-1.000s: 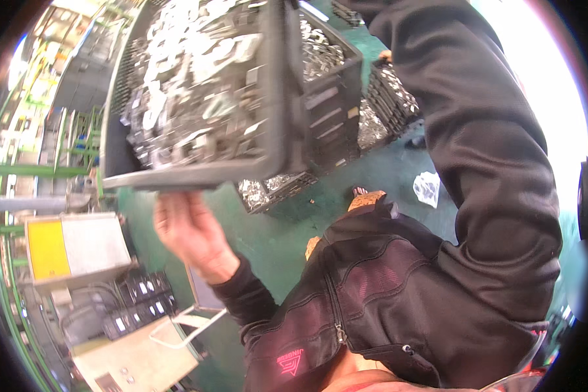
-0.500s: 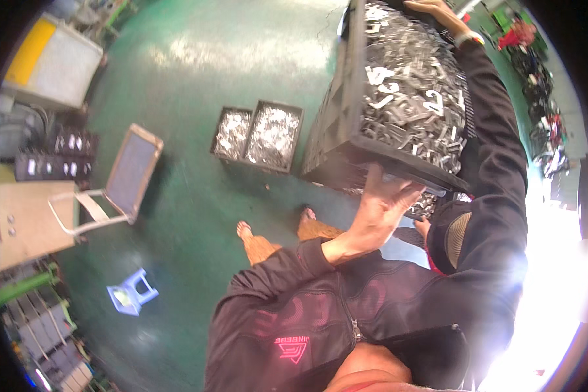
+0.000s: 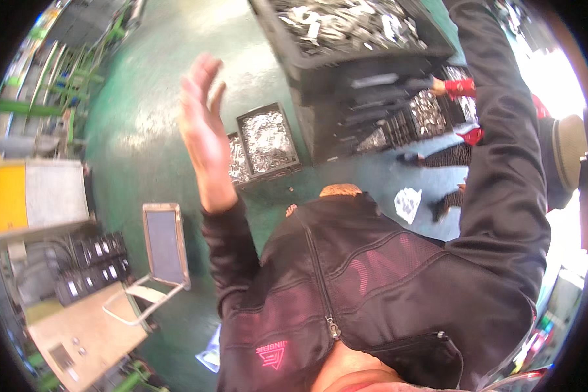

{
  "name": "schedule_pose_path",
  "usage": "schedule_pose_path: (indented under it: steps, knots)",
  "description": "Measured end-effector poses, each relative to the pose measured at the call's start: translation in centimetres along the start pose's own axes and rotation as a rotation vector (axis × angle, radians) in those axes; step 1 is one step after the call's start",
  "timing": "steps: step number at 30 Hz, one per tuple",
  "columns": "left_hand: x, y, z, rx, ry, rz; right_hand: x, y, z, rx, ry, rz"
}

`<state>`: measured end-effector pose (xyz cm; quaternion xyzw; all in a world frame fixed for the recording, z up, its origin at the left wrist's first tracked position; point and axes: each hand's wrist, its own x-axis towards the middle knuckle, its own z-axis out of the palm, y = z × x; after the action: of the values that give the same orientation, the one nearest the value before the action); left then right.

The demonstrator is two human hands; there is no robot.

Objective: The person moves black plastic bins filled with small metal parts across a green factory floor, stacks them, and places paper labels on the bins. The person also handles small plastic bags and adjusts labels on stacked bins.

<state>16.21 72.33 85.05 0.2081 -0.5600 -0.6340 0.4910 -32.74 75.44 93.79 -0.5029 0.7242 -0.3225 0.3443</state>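
Off the deep black plastic crate (image 3: 372,59) whose rim it held half a second ago, the wearer's left hand (image 3: 204,134) is now raised in mid-air, empty, fingers extended. The right hand is beyond the top edge, past its dark sleeve (image 3: 503,137), so its grip cannot be told. That one crate, heaped with loose metal pieces (image 3: 346,26), is at top centre. Handling it well likely means gripping opposite rims and keeping it level against spills. Counted on the green floor (image 3: 150,157): two smaller black crates (image 3: 290,134), one metal-framed chair (image 3: 165,245), one white plastic bag (image 3: 407,204). Other crates (image 3: 428,112) near a co-worker's red sleeve (image 3: 460,88) overlap too much to count.
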Motion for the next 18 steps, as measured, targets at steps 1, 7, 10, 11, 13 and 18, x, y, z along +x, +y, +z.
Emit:
schedule_pose_path:
  steps: [1, 7, 10, 11, 13, 18]
  knots:
    - [2.2, -0.2, 0.7, -0.026, -0.115, -0.035, -2.3, 0.9, 0.0, 0.099, -0.014, 0.011]
    - [10.0, -1.7, 6.9, 0.051, -0.223, -0.185, -14.7, 5.5, 8.2, 0.888, 0.284, -0.103]
    - [9.1, -3.7, 7.9, 0.008, -0.498, 0.111, -15.2, 8.1, 12.5, 0.181, 0.768, -1.032]
    - [9.7, -3.5, 8.0, 0.146, -0.452, 0.121, -15.1, 8.4, 12.1, 0.947, 0.379, -0.730]
    - [9.4, -4.0, 8.3, 0.149, -0.422, 0.162, -14.5, 8.5, 12.0, 1.084, 0.444, -0.599]
    - [9.0, -4.5, 11.4, -0.007, -0.324, 0.090, -15.6, 5.8, 8.8, 0.980, 0.581, -0.519]
